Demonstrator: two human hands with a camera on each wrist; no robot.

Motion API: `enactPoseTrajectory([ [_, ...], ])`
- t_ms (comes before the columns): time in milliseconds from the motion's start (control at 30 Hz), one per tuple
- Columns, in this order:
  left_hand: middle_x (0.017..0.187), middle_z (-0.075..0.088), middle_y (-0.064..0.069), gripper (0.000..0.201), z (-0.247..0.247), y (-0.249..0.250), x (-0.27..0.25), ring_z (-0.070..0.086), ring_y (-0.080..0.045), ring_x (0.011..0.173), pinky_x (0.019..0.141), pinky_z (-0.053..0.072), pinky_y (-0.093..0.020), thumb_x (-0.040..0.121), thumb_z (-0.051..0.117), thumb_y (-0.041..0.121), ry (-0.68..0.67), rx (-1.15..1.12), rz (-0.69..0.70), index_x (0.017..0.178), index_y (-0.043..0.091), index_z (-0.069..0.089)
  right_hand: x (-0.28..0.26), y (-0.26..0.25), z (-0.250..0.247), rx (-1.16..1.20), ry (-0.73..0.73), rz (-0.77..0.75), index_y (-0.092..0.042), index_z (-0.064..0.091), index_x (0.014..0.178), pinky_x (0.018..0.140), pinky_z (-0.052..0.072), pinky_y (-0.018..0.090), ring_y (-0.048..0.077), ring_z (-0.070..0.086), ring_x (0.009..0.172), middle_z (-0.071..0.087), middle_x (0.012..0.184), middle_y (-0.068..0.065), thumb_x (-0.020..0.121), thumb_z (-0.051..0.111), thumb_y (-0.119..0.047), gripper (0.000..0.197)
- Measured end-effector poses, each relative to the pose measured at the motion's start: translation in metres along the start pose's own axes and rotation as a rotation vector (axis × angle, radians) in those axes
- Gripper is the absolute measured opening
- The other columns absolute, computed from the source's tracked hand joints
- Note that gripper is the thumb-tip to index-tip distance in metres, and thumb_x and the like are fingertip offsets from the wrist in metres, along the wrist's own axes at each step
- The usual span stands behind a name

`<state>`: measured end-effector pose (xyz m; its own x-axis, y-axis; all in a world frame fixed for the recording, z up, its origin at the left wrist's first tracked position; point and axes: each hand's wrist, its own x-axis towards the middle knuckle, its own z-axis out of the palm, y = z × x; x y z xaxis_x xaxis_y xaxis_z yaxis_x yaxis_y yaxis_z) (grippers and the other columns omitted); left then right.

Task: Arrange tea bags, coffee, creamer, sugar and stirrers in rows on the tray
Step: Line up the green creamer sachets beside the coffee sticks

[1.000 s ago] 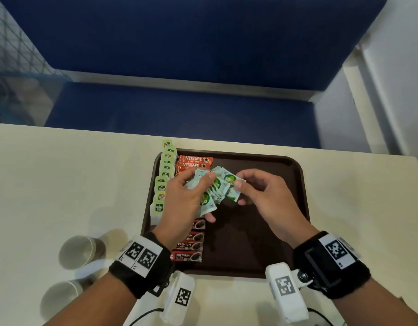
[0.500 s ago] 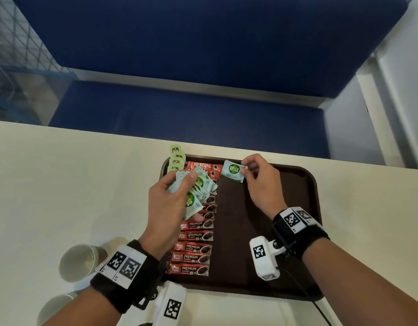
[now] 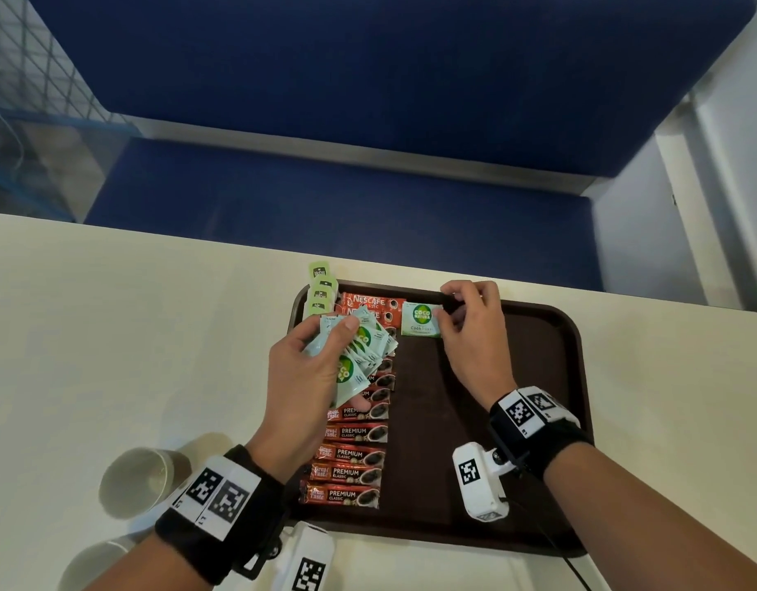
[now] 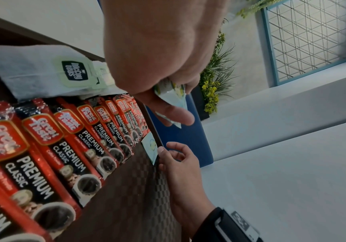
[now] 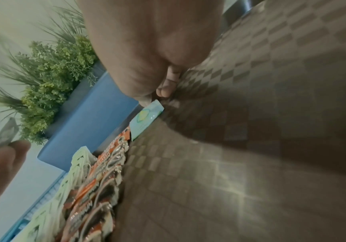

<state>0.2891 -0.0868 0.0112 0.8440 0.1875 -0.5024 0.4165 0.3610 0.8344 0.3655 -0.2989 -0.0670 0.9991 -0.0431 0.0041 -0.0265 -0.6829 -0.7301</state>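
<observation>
A brown tray [image 3: 555,377] lies on the cream table. Along its left edge runs a row of green-tagged tea bags [image 3: 321,287], and beside it a column of red coffee sticks [image 3: 351,452]. My left hand [image 3: 308,377] grips a fanned bunch of pale green sugar sachets [image 3: 364,351] over the coffee column. My right hand [image 3: 466,334] pinches one sugar sachet [image 3: 421,319] by its right edge at the tray's far side, right of the top coffee stick; the sachet lies flat on the tray floor [image 5: 147,117]. The left wrist view shows the coffee sticks [image 4: 64,147] and a tea bag [image 4: 43,73].
Two paper cups [image 3: 142,479] stand on the table at the near left. A blue bench seat [image 3: 325,198] lies beyond the table's far edge. The tray's bare right half [image 3: 496,420] holds nothing but my right forearm over it.
My right hand drew one sachet out of the bunch, carried it to the tray's far side and lowered it beside the top coffee stick. My left hand kept hold of the bunch.
</observation>
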Motion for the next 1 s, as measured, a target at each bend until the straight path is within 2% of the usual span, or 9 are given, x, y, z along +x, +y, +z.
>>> enactPoseTrajectory([
  [133,0.11,0.083,-0.008,0.036,-0.001,0.0,0.001,0.082,-0.035,0.093,0.048,0.064,-0.036,0.092,0.077,0.036,0.015,0.002,-0.013,0.123,0.017,0.075,-0.01,0.003,0.0,-0.024,-0.031,-0.056,-0.025,0.064,0.122,0.079,0.048,0.004,0.002,0.056,0.094,0.042,0.126,-0.006,0.099,0.076,-0.022,0.025],
  [267,0.111,0.083,-0.006,0.032,-0.002,-0.002,0.003,0.082,-0.031,0.093,0.047,0.064,-0.035,0.097,0.075,0.032,0.024,0.013,-0.017,0.125,0.017,0.074,-0.014,0.008,0.005,-0.068,-0.062,-0.121,-0.024,0.067,0.123,0.088,0.051,0.016,0.009,0.055,0.11,0.043,0.124,-0.008,0.1,0.075,-0.023,0.024],
  [300,0.11,0.083,-0.006,0.031,-0.002,-0.003,0.003,0.083,-0.031,0.092,0.047,0.063,-0.035,0.097,0.075,0.032,0.028,0.015,-0.018,0.125,0.017,0.074,-0.014,0.009,0.006,-0.085,-0.06,-0.13,-0.023,0.069,0.124,0.089,0.05,0.015,0.008,0.053,0.113,0.044,0.123,-0.009,0.1,0.074,-0.023,0.025],
  [433,0.111,0.083,-0.006,0.034,-0.002,-0.006,0.003,0.083,-0.031,0.093,0.047,0.063,-0.034,0.096,0.076,0.033,0.035,0.019,-0.032,0.126,0.017,0.073,-0.011,0.008,0.009,-0.12,-0.039,-0.118,-0.018,0.072,0.125,0.087,0.036,-0.001,0.003,0.047,0.114,0.044,0.12,-0.009,0.101,0.073,-0.025,0.025],
  [633,0.109,0.083,-0.007,0.032,-0.004,-0.005,0.006,0.083,-0.031,0.092,0.045,0.062,-0.034,0.097,0.075,0.032,0.033,0.005,-0.03,0.124,0.016,0.074,-0.01,0.007,0.008,-0.137,-0.045,-0.122,-0.02,0.071,0.126,0.087,0.034,-0.001,0.004,0.048,0.116,0.047,0.122,-0.006,0.102,0.072,-0.027,0.026],
  [900,0.112,0.082,-0.009,0.032,-0.001,-0.005,0.011,0.082,-0.033,0.094,0.047,0.063,-0.035,0.096,0.076,0.034,0.009,0.003,-0.037,0.123,0.017,0.075,-0.012,0.004,0.004,-0.083,-0.038,-0.093,-0.023,0.066,0.13,0.086,0.052,0.015,0.012,0.057,0.115,0.046,0.126,-0.007,0.105,0.068,-0.025,0.025],
  [1000,0.109,0.083,-0.009,0.028,0.007,-0.002,0.014,0.082,-0.03,0.092,0.045,0.062,-0.033,0.098,0.076,0.031,-0.012,-0.028,-0.079,0.121,0.017,0.075,-0.015,-0.007,-0.004,0.03,0.005,-0.049,-0.024,0.07,0.123,0.087,0.058,0.025,0.009,0.062,0.103,0.054,0.12,-0.008,0.104,0.069,-0.022,0.019],
])
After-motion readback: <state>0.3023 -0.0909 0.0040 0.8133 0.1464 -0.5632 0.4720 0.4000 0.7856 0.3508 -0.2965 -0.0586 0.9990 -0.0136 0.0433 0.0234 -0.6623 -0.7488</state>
